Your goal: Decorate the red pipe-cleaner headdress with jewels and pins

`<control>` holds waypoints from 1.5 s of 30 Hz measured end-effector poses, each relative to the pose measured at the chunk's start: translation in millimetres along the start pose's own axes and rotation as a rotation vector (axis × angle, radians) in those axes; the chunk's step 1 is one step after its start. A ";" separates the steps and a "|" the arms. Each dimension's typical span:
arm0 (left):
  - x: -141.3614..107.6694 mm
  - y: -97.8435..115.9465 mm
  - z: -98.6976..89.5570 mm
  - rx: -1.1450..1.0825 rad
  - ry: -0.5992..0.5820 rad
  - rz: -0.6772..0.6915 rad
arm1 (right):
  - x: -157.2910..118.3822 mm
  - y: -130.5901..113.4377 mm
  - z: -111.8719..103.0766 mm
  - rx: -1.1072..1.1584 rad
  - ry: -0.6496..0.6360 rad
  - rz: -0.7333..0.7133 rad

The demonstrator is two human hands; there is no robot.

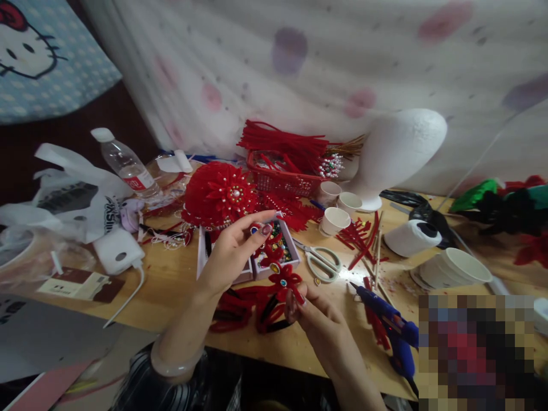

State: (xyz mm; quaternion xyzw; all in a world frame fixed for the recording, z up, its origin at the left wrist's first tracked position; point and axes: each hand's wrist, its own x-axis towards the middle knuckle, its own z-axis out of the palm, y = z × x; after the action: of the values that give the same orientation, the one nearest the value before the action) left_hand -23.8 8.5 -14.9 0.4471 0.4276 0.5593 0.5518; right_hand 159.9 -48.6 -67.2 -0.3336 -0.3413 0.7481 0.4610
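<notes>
A string of red fuzzy flowers (291,278) with gem centres hangs between my two hands above the table. My left hand (226,251) pinches its upper end, where a blue gem shows by the thumb. Lower down, my right hand (323,319) grips the lowest flower by a petal between thumb and fingers. Behind the flowers stands a pale lilac divided box (292,242) of small coloured gems, partly hidden by my left hand. Red loops with black parts (233,311) lie on the table beneath my hands.
Scissors (325,264) and a blue glue gun (387,317) lie to the right. Behind are small paper cups (335,221), a red basket (291,184) of red stems, a large red flower (218,194) and a white foam head (398,148). A bottle (128,165) stands left.
</notes>
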 end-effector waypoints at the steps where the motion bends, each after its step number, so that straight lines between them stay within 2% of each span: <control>1: 0.0 -1.1 -0.7 -0.038 0.038 0.005 | -0.4 0.7 0.0 0.009 0.007 -0.008; 3: 0.7 -1.7 -2.9 -0.070 0.118 0.013 | -1.0 -1.1 -1.6 0.018 0.021 -0.046; 5: 2.0 -0.4 -6.3 -0.064 0.195 0.025 | -1.5 -7.3 -6.5 -0.031 0.073 -0.144; 11: 6.1 2.9 -16.4 -0.089 0.357 0.033 | -8.6 -32.3 -29.7 -0.631 0.336 -0.593; 16: 3.4 -0.9 -16.9 -0.020 0.366 0.066 | -11.1 -33.4 -37.7 -1.024 0.429 -0.730; 18: 1.3 -0.5 -15.5 0.087 0.355 0.086 | -11.3 -31.0 -36.1 -0.999 0.432 -0.724; 20: -1.0 1.4 -12.6 0.237 0.302 0.070 | -11.4 -30.4 -31.6 -0.870 0.426 -0.685; 22: -3.2 3.3 -7.5 0.351 0.155 0.033 | -9.9 -32.5 -24.9 -0.810 0.366 -0.637; 26: -6.8 1.6 7.9 0.396 -0.240 0.002 | -1.0 -37.2 -12.4 -0.717 0.206 -0.475; 29: -9.1 -4.3 18.1 0.384 -0.368 -0.014 | 3.4 -35.3 -9.6 -0.618 0.149 -0.395; 34: -13.3 -9.9 25.4 0.369 -0.439 -0.065 | -1.0 -32.3 -13.0 -0.552 0.151 -0.378; 41: -15.1 -8.4 30.8 0.380 -0.451 -0.060 | -0.6 -35.6 -14.7 -0.522 0.165 -0.364; 45: -12.0 -10.0 28.5 0.376 -0.371 -0.052 | -2.5 -36.2 -22.6 -0.624 0.185 -0.398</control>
State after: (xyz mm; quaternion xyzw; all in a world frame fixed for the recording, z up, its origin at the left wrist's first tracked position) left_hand 6.2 -3.6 -18.3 0.6254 0.4270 0.3643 0.5421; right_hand 195.9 -33.9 -49.5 -0.4513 -0.5677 0.4709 0.5022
